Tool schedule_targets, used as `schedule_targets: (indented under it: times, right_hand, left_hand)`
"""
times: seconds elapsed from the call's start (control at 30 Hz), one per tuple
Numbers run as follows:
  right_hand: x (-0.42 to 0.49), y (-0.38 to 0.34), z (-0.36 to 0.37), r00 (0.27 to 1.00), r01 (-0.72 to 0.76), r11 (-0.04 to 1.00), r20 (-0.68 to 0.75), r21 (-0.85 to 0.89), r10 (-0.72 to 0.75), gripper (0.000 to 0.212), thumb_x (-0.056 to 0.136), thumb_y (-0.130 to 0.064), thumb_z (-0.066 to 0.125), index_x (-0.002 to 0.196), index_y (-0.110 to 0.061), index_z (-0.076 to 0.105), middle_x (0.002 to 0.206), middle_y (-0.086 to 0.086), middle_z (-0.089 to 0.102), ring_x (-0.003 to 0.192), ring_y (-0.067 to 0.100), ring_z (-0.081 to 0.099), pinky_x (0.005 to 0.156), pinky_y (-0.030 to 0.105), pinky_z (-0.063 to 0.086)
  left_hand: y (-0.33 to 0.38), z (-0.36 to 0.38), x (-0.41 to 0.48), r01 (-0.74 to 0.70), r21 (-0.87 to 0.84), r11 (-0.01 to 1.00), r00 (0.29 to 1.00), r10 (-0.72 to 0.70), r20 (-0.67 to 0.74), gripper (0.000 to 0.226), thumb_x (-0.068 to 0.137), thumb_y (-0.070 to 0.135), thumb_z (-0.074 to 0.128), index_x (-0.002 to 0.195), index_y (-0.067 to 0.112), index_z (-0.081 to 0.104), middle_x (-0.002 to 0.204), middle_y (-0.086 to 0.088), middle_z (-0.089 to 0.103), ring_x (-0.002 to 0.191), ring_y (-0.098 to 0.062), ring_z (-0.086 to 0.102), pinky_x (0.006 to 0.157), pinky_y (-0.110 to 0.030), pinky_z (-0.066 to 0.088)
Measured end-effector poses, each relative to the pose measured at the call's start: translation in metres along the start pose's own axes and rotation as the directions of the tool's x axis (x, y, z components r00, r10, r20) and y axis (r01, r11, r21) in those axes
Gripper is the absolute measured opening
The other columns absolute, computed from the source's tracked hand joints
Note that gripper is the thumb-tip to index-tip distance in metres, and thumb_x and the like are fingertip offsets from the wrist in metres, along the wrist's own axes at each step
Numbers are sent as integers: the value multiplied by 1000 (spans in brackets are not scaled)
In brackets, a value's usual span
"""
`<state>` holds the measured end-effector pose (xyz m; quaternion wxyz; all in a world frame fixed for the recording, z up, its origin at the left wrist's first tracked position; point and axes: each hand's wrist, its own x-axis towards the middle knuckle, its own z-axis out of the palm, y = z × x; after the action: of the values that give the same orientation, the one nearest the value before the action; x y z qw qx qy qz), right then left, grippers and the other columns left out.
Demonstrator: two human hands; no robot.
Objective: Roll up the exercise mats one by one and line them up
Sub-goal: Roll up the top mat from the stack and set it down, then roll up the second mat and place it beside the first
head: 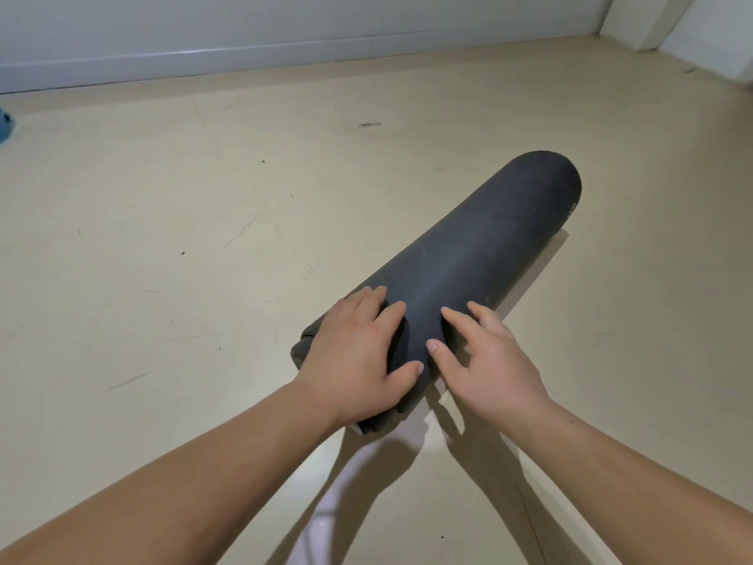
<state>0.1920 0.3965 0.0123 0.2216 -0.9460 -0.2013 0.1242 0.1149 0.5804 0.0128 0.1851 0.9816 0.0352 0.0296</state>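
Note:
A dark grey exercise mat (481,250), fully rolled into a thick cylinder, lies on the beige floor and runs diagonally from near centre to upper right. My left hand (354,352) lies flat over the roll's near end, fingers spread across the top and thumb down its near side. My right hand (485,360) rests beside it on the same end, fingers straight and touching the mat's surface. The near end face of the roll is mostly hidden under my left hand.
A pale wall with a baseboard (244,55) runs along the far side. A white panel (709,38) leans in the far right corner. A small blue object (6,124) sits at the left edge. Bare beige floor (163,238) spreads left of the roll.

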Motion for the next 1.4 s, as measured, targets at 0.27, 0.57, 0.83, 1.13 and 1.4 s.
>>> schedule_targets:
  times: [0.27,0.57,0.83,1.13,1.4]
  right_hand:
    - [-70,102,-66,947,-231,951,178,-208,269,46,99,-63,47,139,-41,56,141,-16,57,126,13,58,96,35,49]
    - [-342,302,-159,772,-571,790,180,-223,609,45,96,-67,48,128,-39,64,117,-18,66,97,7,61,92,33,52]
    - [-588,389,-183,640,-762,647,118,-36,760,33,100,-57,52,120,-36,69,100,-18,64,99,11,62,94,33,53]
    - [-767,453,-60,486,-869,455,160,193,859,41,101,-45,56,138,-28,62,136,-2,57,121,26,62,101,41,52]
    - [-904,469,8,199,-967,183,76,178,977,48,104,-56,44,150,-44,37,149,6,31,143,32,26,109,50,45]
  left_hand:
    - [134,45,-2,-208,-152,966,955,234,182,56,103,47,54,156,31,42,151,12,50,137,-11,46,111,-35,45]
    - [385,136,-60,-558,-303,773,649,634,421,72,101,43,60,163,27,27,152,4,49,130,-16,55,102,-31,47]
    - [592,154,-157,-903,-215,372,169,768,618,69,104,42,55,164,31,23,156,9,40,137,-18,48,106,-37,46]
    - [683,272,-332,-951,-208,227,-73,492,867,51,104,41,56,148,18,47,141,-8,48,128,-31,53,88,-35,45]
    - [637,354,-479,-955,-287,72,-188,600,777,102,94,63,62,166,20,2,173,-14,-21,158,-38,-21,125,-66,-6]
